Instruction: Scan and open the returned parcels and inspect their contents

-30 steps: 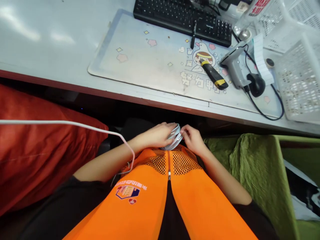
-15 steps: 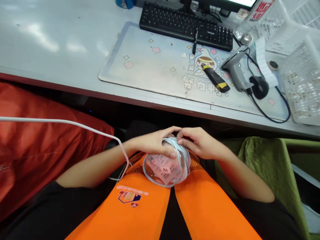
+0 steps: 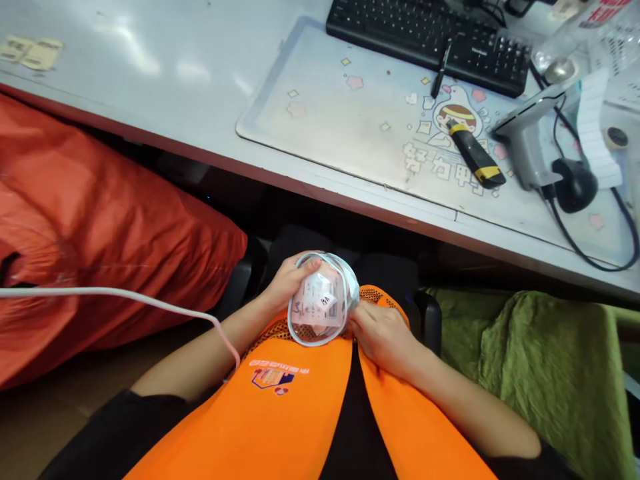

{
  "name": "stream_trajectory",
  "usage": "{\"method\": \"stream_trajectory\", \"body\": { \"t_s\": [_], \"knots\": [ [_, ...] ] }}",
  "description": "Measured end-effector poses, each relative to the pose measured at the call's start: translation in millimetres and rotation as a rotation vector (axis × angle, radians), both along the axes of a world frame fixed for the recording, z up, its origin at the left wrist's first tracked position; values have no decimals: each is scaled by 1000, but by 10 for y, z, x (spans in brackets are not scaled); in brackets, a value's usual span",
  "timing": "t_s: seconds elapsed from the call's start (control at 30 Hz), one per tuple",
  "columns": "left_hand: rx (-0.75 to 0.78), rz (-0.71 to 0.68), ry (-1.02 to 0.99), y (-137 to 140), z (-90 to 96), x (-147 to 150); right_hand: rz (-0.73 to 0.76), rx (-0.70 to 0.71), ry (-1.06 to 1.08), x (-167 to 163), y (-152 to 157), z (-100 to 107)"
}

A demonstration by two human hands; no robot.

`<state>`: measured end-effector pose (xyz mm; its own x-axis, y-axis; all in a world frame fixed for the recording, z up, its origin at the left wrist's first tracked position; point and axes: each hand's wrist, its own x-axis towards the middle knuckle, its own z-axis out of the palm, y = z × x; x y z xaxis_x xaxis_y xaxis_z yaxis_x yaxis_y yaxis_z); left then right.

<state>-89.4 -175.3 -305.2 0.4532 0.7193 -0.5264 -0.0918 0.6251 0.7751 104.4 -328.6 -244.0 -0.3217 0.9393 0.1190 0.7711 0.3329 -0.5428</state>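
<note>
In my lap, a clear round plastic pouch (image 3: 306,320) with pale blue edging is held up in front of the orange vest (image 3: 300,400). A printed label with a small white sticker shows through its clear face. My left hand (image 3: 290,283) grips the pouch's left upper side, thumb across the front and the other fingers hidden behind. At the lower right edge, my right hand (image 3: 383,330) is closed, its fingertips pinching the blue edging and partly hidden by the pouch.
On the desk (image 3: 200,107) ahead lie a mat (image 3: 320,127), a keyboard (image 3: 425,40), a pen (image 3: 441,70), a black-yellow cutter (image 3: 475,153) and a corded scanner (image 3: 530,147). A white cable (image 3: 125,293) crosses from the left. Red fabric (image 3: 115,220) and green fabric (image 3: 540,367) flank me.
The pouch has turned so its label faces up more squarely. My right hand has slid from its top down to the lower right edge. The view has shifted left.
</note>
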Motion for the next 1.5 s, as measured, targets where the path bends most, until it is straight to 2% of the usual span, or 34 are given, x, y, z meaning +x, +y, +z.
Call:
{"method": "stream_trajectory", "body": {
  "t_s": [0.17,0.27,0.3,0.4,0.47,0.5,0.57,0.63,0.7,0.77,0.83,0.9,1.0,1.1,1.2,1.33,1.4,1.5],
  "knots": [
    [-112,115,9,56,-2,25,64,-193,64,-84,60,-168],
    [-195,163,-8,-17,68,-81,75,-254,254,-67,129,-126],
    [-216,135,-7,-81,84,-146,90,-271,305,-50,151,-86],
    [-130,-81,159,-249,33,-372,97,-257,303,70,224,73],
    [62,-96,284,-196,8,-489,53,-188,238,247,295,225],
    [206,-108,295,-97,51,-525,34,-149,215,383,337,329],
    [436,-131,321,228,298,-535,-83,-53,205,784,425,601],
    [618,-150,353,673,726,-436,-343,120,201,1380,513,918],
    [808,-177,386,1180,1213,-223,-676,398,119,2117,610,1182],
    [954,-258,380,1702,1628,81,-866,594,-2,2861,733,1294],
    [935,-430,307,2189,1887,437,-939,613,-54,3470,871,1205],
    [876,-551,207,2582,1973,812,-973,557,-97,3870,978,942],
    [933,-695,155,2897,1871,1358,-980,444,-136,4128,1007,447],
    [1067,-745,224,2973,1700,1814,-959,416,-159,4215,943,114],
    [1162,-618,288,3090,1609,2116,-935,418,-194,4310,897,-17],
    [1284,-233,492,3492,1565,2253,-903,443,-254,4399,886,-89],
    [1332,-90,624,3686,1490,2244,-911,489,-271,4393,880,-114],
    [1388,-73,776,3834,1282,2219,-950,519,-302,4354,865,-129]
  ]
}}
